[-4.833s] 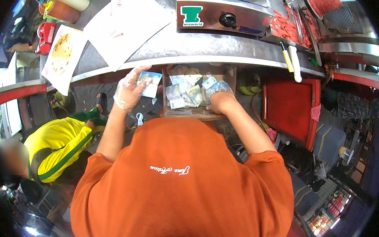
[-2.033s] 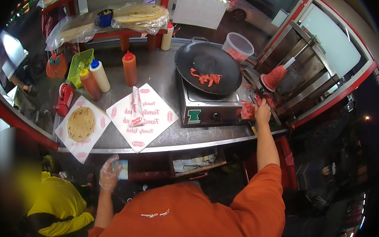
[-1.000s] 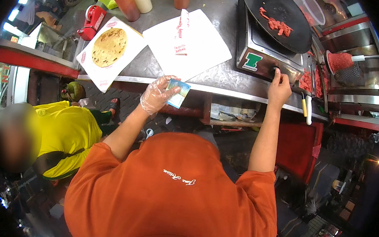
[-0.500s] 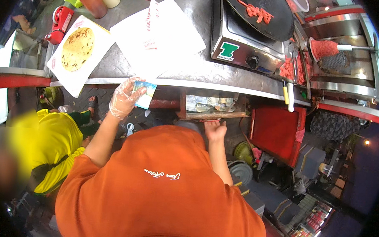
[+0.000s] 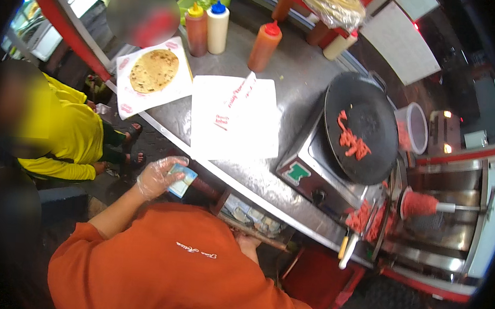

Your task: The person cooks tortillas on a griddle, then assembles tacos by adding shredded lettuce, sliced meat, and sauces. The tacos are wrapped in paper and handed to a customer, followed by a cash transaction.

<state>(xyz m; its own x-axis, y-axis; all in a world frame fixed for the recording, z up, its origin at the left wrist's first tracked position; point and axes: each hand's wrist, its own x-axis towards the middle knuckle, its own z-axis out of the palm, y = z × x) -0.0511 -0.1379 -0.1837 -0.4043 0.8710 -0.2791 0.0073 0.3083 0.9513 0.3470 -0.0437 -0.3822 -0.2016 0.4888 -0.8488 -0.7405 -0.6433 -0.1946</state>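
My left hand [image 5: 158, 177], in a clear plastic glove, holds a folded bluish banknote [image 5: 181, 183] just below the steel counter's edge [image 5: 202, 152]. My right hand [image 5: 247, 245] is mostly hidden behind my orange shirt. It rests at the front edge of an open wooden cash drawer [image 5: 252, 221] holding several notes under the counter. Its fingers cannot be made out.
On the counter lie a flatbread on paper [image 5: 153, 69], a white printed wrapper [image 5: 235, 117] and sauce bottles [image 5: 217, 25]. A black pan with red meat strips [image 5: 359, 130] sits on a cooker [image 5: 306, 172]. A meat skewer [image 5: 420, 205] is at the right. A person in yellow [image 5: 61, 134] stands at the left.
My right hand left the meat beside the cooker and came down to the cash drawer. My left hand keeps the banknote. The view has swung across the counter.
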